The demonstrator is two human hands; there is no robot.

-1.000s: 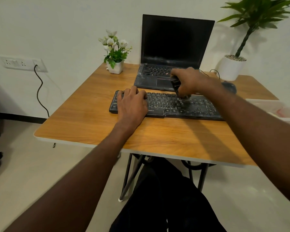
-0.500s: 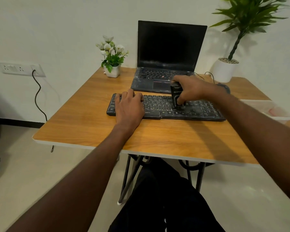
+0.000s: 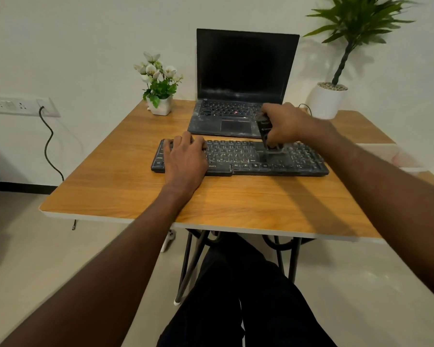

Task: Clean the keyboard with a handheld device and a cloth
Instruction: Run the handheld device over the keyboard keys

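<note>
sweeping the keyboard, right half in progress

working from the head view, we find the keyboard (image 3: 239,159) lying on the wooden table (image 3: 115,186), just in front of the open laptop (image 3: 238,96), with its long axis running left to right across our reach.

1. left hand (image 3: 184,159): it rests flat on the left end of the keyboard, fingers straight and spread over the keys, holding nothing. we judge that it steadies the board.
2. right hand (image 3: 290,126): its fingers are curled round the handheld device (image 3: 264,128), a small dark unit held roughly upright. its lower end (image 3: 273,149) meets the keys right of centre.

the relation that governs the coming move: the uncleaned stretch appears to lie along the long axis, to either side of the device. the right hand is the nearer one to the dusty right block of keys, so we judge a sideways pass along the rows is called for, keeping the tip on the keys.

we see no cloth clearly; a pale object (image 3: 396,156) at the right edge of the table cannot be identified.
</note>
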